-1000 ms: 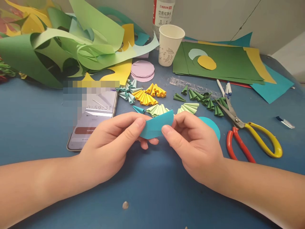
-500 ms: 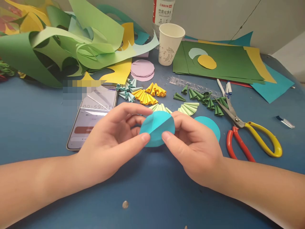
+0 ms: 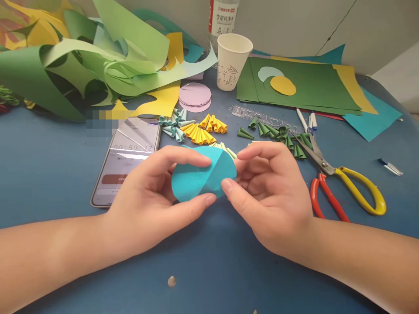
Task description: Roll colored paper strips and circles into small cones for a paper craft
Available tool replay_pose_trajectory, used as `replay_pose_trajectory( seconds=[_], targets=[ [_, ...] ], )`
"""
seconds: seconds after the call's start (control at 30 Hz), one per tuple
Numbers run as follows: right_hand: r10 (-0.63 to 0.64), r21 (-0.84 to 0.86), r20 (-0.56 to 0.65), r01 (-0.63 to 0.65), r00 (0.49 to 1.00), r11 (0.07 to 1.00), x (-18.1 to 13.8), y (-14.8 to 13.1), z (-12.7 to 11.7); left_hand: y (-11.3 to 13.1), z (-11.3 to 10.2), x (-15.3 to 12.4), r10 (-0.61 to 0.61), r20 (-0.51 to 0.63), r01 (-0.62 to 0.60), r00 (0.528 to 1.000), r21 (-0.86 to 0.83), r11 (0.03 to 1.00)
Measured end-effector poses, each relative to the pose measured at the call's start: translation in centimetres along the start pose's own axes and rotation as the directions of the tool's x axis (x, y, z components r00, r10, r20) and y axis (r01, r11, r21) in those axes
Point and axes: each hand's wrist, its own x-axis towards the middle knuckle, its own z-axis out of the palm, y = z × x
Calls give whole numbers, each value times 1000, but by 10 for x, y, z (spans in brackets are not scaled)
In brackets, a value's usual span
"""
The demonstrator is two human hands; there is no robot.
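A turquoise paper circle (image 3: pixel 204 174) with a diagonal crease is held above the table between both hands. My left hand (image 3: pixel 155 187) grips its left part, index finger lying on the front and thumb at the lower edge. My right hand (image 3: pixel 271 192) pinches the right edge; its thumb rests on the front, while its other fingers are curled and partly hidden. Behind the circle, light green paper cones (image 3: pixel 225 149) are partly covered. Farther back are yellow cones (image 3: pixel 201 133), pale blue cones (image 3: pixel 175 124) and dark green cones (image 3: pixel 271 130).
Left of my hands lies a phone (image 3: pixel 131 148) showing a timer. Open scissors (image 3: pixel 327 168) lie to the right, near pens (image 3: pixel 312 122) and a clear ruler (image 3: pixel 255 115). Behind stand a paper cup (image 3: pixel 233 61) and bottle (image 3: pixel 223 19), beside paper scraps (image 3: pixel 131 65) and green sheets (image 3: pixel 310 91).
The circle has moved left and turned, showing more of its face. My left index finger now lies across its front. My right index finger has lifted. Another turquoise circle is now hidden behind my right hand.
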Motion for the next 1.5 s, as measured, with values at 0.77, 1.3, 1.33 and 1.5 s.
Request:
replay_pose_trajectory(
  seconds=[0.77, 1.3, 1.33, 1.5],
  targets=[
    [-89, -21, 122, 92, 989, 996, 0, 4, -5, -5, -2, -3, 21, 45, -22, 999, 11, 1000],
    [-52, -150, -79, 40, 996, 988, 0, 9, -2, 2, 1, -5, -133, -6, 133, 991, 68, 989],
    [-50, -144, -86, 37, 995, 989, 0, 10, -2, 2, 1, -5, -133, -11, 134, 991, 71, 988],
    [-41, -114, -90, 30, 995, 993, 1, 9, -3, 0, 1, -5, -140, -40, 142, 989, 75, 987]
  ],
)
